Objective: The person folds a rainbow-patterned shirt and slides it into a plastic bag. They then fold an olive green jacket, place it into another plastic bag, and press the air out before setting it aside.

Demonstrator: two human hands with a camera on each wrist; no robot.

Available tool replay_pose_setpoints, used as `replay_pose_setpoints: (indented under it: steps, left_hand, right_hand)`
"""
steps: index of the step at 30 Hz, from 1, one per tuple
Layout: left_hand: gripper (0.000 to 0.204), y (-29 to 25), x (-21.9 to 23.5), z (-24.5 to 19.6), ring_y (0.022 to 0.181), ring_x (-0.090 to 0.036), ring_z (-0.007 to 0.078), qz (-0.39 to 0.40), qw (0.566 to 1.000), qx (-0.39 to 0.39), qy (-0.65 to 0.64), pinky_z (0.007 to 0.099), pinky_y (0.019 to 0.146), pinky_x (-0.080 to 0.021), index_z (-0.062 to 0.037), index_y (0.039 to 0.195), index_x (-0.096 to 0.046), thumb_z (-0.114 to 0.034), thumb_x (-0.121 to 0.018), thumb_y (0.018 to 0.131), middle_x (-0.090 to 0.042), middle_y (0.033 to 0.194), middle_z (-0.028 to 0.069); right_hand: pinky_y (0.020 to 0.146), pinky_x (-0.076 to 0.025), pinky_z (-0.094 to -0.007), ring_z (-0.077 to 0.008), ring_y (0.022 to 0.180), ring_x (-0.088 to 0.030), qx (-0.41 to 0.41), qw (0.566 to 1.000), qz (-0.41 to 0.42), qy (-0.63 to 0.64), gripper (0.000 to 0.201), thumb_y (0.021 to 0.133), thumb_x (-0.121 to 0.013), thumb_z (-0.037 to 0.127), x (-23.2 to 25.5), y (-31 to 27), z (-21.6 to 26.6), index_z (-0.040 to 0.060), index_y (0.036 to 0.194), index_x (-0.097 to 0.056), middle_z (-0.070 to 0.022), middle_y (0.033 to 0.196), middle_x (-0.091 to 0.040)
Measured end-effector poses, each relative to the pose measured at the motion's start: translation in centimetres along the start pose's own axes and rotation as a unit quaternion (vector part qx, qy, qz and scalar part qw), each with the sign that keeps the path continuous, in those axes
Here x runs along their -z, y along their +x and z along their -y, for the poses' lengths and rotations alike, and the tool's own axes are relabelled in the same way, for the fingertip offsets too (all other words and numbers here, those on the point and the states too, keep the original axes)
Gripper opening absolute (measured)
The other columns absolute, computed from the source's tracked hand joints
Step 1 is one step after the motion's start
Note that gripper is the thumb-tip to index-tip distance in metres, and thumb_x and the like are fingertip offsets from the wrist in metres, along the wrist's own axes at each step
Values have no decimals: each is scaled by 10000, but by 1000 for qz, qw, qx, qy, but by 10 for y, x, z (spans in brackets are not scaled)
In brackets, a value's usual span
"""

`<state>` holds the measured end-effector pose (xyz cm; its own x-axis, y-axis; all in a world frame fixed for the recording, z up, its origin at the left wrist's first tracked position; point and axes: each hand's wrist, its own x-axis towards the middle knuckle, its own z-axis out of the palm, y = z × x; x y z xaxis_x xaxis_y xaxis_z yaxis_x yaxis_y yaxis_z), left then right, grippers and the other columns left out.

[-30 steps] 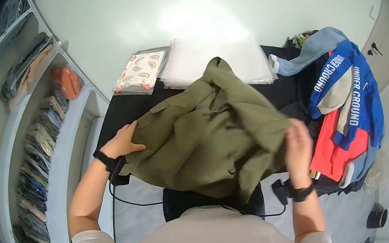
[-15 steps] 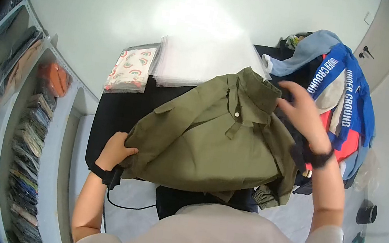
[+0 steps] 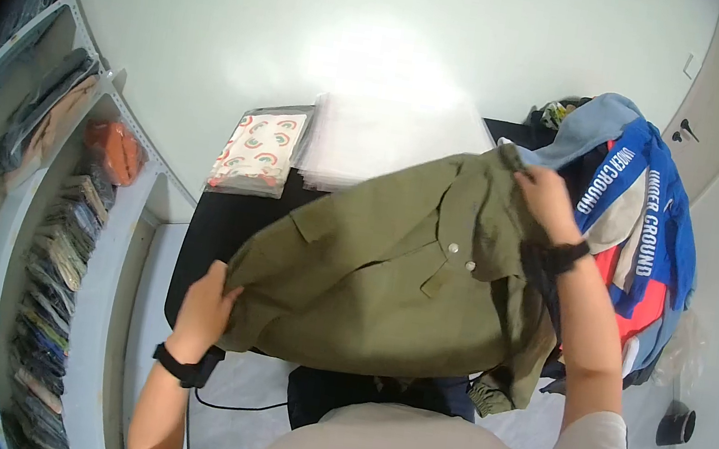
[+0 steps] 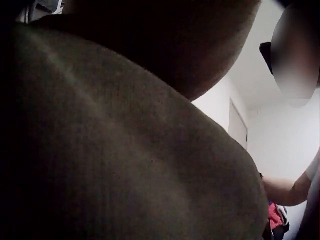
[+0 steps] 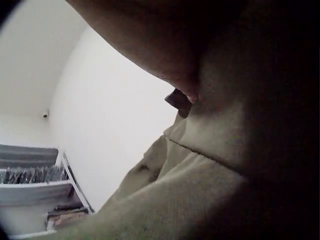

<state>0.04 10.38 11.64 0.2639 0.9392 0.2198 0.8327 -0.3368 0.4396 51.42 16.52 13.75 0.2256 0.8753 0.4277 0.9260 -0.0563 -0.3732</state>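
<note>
An olive green jacket (image 3: 380,273) with white snap buttons and a flap pocket is spread between both hands, over the near part of the black table. My left hand (image 3: 205,308) grips its lower left edge, thumb on top of the cloth. At the collar end, upper right, my right hand (image 3: 550,205) pinches the fabric. A gathered cuff (image 3: 496,398) hangs down at the near right. Dark green cloth (image 4: 150,150) fills most of the left wrist view. In the right wrist view, the jacket's seamed fabric (image 5: 200,175) lies close below the hand.
Clear plastic bags (image 3: 389,141) are stacked at the back of the black table (image 3: 217,223), beside a bagged rainbow-print garment (image 3: 262,148). A heap of clothes with a blue garment (image 3: 669,213) lies at the right. Shelves (image 3: 114,236) of bagged clothes stand at the left.
The jacket has turned and been pulled out flatter, its collar now toward the upper right. My right hand moved up to the collar and took hold there; the left kept its grip.
</note>
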Motion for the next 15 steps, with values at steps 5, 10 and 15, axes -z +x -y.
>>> replay_pose_setpoints:
  steps: [5,10,15]
  left_hand:
    - [350,70,47,-17,927,-531,470,-67,987,-143,-12,470,707,-454,1,1123,-460,-93,-621,827,-593,945,272]
    - [350,186,35,-26,927,-560,434,-58,977,-182,99,466,748,-459,-16,1122,-476,-178,-615,845,-603,962,251]
    - [310,251,-34,-41,983,-565,384,10,978,-140,151,458,850,-446,-37,1030,-502,-216,-645,821,-610,992,218]
  right_hand:
    - [676,-451,-396,-400,774,-586,-9,996,-73,41,268,873,-579,224,79,7,-28,-40,918,-588,-251,815,-600]
    - [707,-445,-417,-412,827,-582,17,994,-101,48,279,892,-552,243,65,43,-78,-34,890,-581,-267,845,-594]
    - [795,-459,-442,-414,931,-580,-41,998,-55,0,301,889,-535,268,11,53,-113,-19,944,-610,-254,918,-619]
